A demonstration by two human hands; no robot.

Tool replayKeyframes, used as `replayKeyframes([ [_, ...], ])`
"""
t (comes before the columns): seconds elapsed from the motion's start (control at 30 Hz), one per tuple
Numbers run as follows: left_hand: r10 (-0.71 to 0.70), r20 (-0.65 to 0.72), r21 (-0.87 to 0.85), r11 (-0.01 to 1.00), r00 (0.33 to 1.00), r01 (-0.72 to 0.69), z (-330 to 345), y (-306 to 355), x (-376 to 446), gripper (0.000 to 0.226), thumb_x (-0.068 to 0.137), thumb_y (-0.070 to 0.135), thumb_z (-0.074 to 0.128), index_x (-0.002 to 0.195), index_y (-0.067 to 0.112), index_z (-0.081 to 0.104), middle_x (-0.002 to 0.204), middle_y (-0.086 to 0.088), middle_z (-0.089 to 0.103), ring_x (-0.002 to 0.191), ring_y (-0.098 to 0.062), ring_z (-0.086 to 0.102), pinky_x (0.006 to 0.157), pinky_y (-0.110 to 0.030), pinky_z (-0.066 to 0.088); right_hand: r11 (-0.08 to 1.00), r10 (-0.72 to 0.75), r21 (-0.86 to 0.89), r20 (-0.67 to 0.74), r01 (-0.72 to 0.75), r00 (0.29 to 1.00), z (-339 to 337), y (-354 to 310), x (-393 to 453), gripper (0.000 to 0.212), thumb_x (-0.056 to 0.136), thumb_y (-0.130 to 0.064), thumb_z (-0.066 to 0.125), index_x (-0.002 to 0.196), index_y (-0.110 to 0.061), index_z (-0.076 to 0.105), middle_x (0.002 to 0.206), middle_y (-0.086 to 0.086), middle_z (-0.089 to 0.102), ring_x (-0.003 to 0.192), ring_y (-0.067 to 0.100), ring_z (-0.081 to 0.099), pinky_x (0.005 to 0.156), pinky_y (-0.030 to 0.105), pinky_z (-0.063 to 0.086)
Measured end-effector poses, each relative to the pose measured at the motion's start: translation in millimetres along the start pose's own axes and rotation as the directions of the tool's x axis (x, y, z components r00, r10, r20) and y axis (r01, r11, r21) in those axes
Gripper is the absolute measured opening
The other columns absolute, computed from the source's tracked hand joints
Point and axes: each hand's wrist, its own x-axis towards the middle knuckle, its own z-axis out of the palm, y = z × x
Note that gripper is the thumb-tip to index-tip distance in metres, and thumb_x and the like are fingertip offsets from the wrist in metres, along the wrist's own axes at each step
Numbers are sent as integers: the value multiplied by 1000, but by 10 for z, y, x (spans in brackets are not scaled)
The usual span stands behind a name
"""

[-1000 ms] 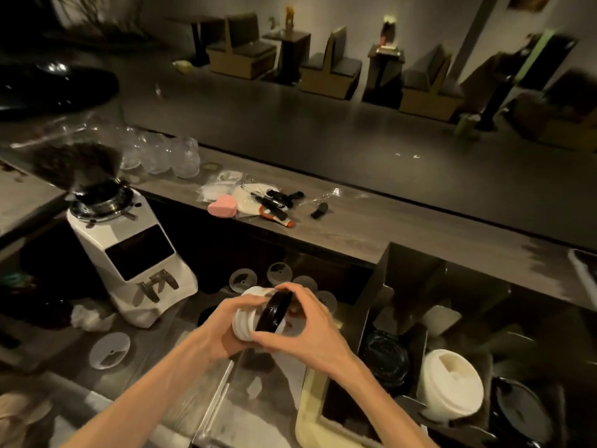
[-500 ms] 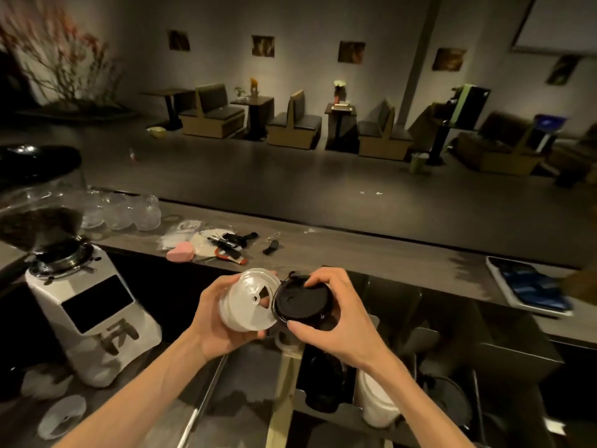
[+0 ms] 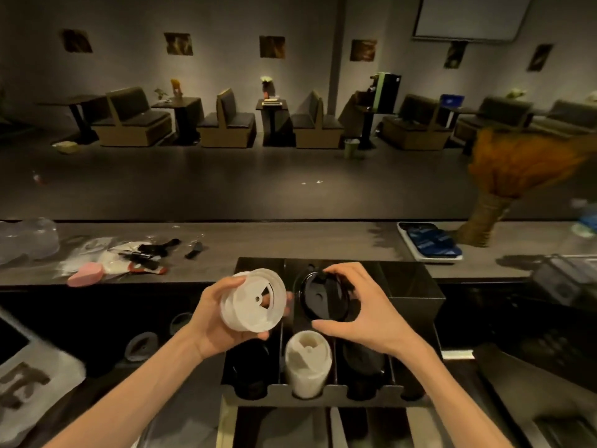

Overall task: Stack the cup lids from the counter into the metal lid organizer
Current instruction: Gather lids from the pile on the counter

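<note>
Head view is showing the left hand [image 3: 210, 321] curling its fingers round a short stack of white lids [image 3: 253, 299], tilted toward the camera, just left of the metal organizer [image 3: 413, 286]. Right hand [image 3: 358, 312] is pinching a black lid [image 3: 323, 297] on edge between thumb and fingertips, over the organizer's far half. Inside the organizer, a white stack [image 3: 307, 360] is lying in a middle slot near its front edge, with dark stacks [image 3: 250, 367] sitting in the slots beside it. Along the counter [image 3: 290, 240] behind, a pink object [image 3: 85, 275] is resting toward its left end.
</note>
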Motion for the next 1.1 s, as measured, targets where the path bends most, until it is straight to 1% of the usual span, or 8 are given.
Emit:
replayKeyframes([
  [0.1,-58,62,4,998,996,58,174,-95,120,71,59,38,91,123,14,72,138,-26,59,115,-45,63,65,-44,59,989,139,-72,91,-133,986,-274,190,-153,78,69,-58,89,135,-39,51,129,-28,49,122,-8,49,95,14,44],
  [0.27,-113,63,13,994,992,113,391,-255,282,77,56,38,92,127,15,70,142,-26,56,122,-46,61,68,-46,61,932,282,-289,192,-220,940,-484,410,-362,85,69,-62,85,141,-36,47,135,-20,48,123,2,49,104,28,47],
  [0.47,-143,70,37,989,987,140,518,-359,344,66,64,39,86,124,17,72,141,-24,58,125,-46,60,69,-46,61,861,315,-483,258,-160,913,-315,654,-455,95,74,-58,82,154,-31,38,152,-12,44,138,12,42,116,37,40],
  [0.57,-155,49,34,988,987,154,497,-388,342,73,56,38,93,123,18,73,138,-24,60,120,-45,63,70,-46,61,830,340,-541,296,-136,893,-185,730,-474,94,77,-54,83,156,-28,38,156,-8,44,141,16,43,117,39,38],
  [0.7,-170,38,10,986,985,169,445,-425,315,77,59,38,91,130,18,68,143,-24,56,122,-44,62,77,-48,59,818,375,-549,286,-169,882,-123,777,-465,94,78,-47,84,157,-28,36,156,-7,45,141,17,45,115,37,41],
  [0.87,-191,21,-15,981,981,192,401,-504,289,74,59,38,92,128,18,70,142,-24,57,123,-44,61,72,-46,60,752,369,-656,344,-61,864,-76,737,-395,92,84,-46,80,159,-26,31,160,-2,39,141,22,44,116,42,37],
  [1.0,-206,7,-47,977,978,206,372,-541,289,73,59,36,92,127,19,71,143,-24,57,123,-44,60,72,-46,60,676,382,-736,373,19,846,-54,720,-349,90,88,-44,76,161,-26,26,160,2,35,142,25,39,116,44,34],
  [1.1,-212,-7,-64,975,977,211,353,-565,295,79,57,34,93,130,19,68,142,-24,57,123,-45,60,71,-47,61,656,391,-753,397,51,831,-22,708,-321,85,91,-37,73,161,-26,26,160,4,33,144,27,32,117,46,31],
])
